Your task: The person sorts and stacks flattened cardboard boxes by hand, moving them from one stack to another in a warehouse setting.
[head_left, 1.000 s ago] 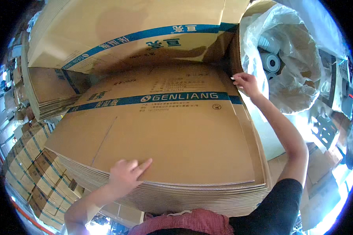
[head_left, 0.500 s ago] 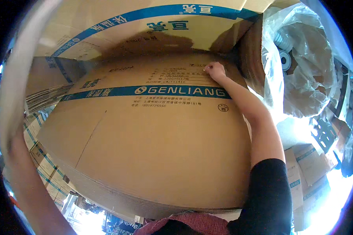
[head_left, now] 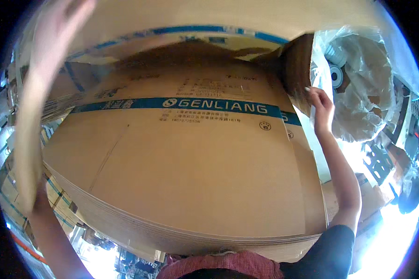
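A stack of flat brown cardboard sheets [head_left: 195, 176] with a blue printed band fills the middle. Beyond its right edge is my right hand [head_left: 322, 106], its fingers curled together; a tiny pale tip shows at them, too small to name. The hand is beside an upright brown cardboard wall [head_left: 299, 69] and a clear plastic bag [head_left: 365, 93]. At the upper left my left hand [head_left: 72, 18] is raised and smeared by motion, so its fingers are unclear. It is near a large blurred cardboard panel [head_left: 228, 16] across the top.
White round parts [head_left: 336, 75] lie inside the plastic bag at the right. Below the bag is a grey slotted piece [head_left: 381, 160]. Cardboard boxes with blue bands [head_left: 56, 204] stand at the lower left.
My right hand has moved right, from the stack's printed far part to beyond its edge. My left hand has come into view. The upper cardboard panel has shifted and blurred.
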`<action>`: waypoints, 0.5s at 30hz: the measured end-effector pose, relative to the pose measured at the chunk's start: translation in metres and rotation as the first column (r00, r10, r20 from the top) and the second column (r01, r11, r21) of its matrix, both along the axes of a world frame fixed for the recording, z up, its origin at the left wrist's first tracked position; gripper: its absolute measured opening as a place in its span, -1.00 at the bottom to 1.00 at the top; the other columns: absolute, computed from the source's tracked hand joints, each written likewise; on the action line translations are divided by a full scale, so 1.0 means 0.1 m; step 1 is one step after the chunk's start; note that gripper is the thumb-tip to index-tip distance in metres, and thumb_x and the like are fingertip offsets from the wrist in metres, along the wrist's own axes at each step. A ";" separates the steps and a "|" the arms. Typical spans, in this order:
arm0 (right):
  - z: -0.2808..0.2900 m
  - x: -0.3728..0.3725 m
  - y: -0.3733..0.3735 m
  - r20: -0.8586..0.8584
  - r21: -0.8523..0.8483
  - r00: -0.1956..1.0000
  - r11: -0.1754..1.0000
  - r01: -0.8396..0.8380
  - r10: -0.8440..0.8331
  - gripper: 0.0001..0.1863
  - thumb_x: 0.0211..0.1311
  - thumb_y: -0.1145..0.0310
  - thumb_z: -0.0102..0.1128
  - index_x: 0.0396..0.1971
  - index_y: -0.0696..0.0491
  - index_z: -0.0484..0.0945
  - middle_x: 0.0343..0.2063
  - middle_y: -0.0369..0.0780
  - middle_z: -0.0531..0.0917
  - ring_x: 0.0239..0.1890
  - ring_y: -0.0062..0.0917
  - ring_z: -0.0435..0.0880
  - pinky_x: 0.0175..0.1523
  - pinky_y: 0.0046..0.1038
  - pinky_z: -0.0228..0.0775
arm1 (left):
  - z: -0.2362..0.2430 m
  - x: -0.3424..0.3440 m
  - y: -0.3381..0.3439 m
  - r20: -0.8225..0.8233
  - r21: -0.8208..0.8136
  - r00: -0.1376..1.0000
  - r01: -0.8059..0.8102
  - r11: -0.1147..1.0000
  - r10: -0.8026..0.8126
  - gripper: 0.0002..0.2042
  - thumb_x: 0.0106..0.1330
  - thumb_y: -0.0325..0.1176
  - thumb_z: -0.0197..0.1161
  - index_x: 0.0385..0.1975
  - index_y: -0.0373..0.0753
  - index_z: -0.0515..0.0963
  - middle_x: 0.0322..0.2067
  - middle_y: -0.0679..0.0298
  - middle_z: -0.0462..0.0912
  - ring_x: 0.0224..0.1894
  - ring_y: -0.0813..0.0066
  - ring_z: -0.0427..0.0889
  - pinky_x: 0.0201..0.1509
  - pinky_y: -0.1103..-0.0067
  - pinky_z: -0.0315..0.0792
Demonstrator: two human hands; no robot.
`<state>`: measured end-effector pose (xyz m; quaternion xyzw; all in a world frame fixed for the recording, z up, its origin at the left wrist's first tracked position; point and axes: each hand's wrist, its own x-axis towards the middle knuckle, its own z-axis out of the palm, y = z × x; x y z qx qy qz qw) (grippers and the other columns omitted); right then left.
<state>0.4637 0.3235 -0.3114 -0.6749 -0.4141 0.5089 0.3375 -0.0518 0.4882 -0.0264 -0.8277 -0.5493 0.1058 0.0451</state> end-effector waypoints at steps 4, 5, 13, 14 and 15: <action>0.43 0.36 -0.04 -0.019 -0.054 0.990 0.989 0.137 -0.138 -0.75 0.30 0.32 0.15 -0.15 0.16 0.60 -0.38 -0.36 0.56 -0.34 -0.72 0.45 -0.17 -0.65 0.31 | -0.11 0.30 -1.80 0.163 -0.449 0.965 -0.113 0.886 0.206 -0.61 0.32 -0.37 -0.01 0.16 -0.14 0.43 0.11 0.22 0.52 0.12 0.19 0.52 0.12 0.35 0.43; 0.45 0.30 0.01 -0.155 -0.065 0.964 0.976 0.210 -0.218 -0.74 0.32 0.28 0.14 -0.14 0.15 0.58 -0.43 -0.38 0.52 -0.39 -0.73 0.41 -0.20 -0.66 0.29 | 0.22 0.25 -2.21 -0.242 -0.522 0.965 -0.040 0.852 -0.103 -0.57 0.28 -0.22 0.08 0.18 -0.06 0.42 0.11 0.25 0.51 0.04 0.14 0.56 -0.02 0.31 0.48; -0.20 -0.70 0.27 -0.389 -0.292 0.906 0.912 -0.289 0.163 -0.80 0.31 0.30 0.14 -0.20 0.10 0.59 -0.51 -0.39 0.51 -0.47 -0.71 0.44 -0.29 -0.66 0.33 | 1.07 0.34 -2.03 0.438 -0.686 0.898 0.299 0.663 0.048 -0.58 0.28 0.05 0.06 -0.12 -0.17 0.57 -0.07 0.26 0.61 -0.03 0.27 0.56 0.06 0.34 0.41; -0.36 -0.57 0.08 -0.333 -0.411 0.931 0.867 -0.284 0.147 -0.80 0.31 0.29 0.15 -0.21 0.09 0.60 -0.51 -0.39 0.52 -0.48 -0.70 0.45 -0.30 -0.65 0.35 | 0.63 0.17 -1.83 0.443 -0.601 0.880 0.150 0.785 0.171 -0.54 0.41 0.05 -0.10 -0.02 -0.19 0.53 0.05 0.22 0.55 0.10 0.19 0.49 0.23 0.28 0.30; -0.60 -0.61 -0.04 -0.366 -0.497 0.925 0.817 -0.290 0.106 -0.79 0.31 0.28 0.15 -0.21 0.09 0.60 -0.51 -0.38 0.52 -0.49 -0.69 0.46 -0.30 -0.64 0.36 | 0.37 0.27 -1.61 0.434 -0.605 0.885 0.147 0.783 0.169 -0.54 0.41 0.05 -0.10 -0.02 -0.19 0.53 0.05 0.22 0.55 0.10 0.19 0.49 0.23 0.28 0.30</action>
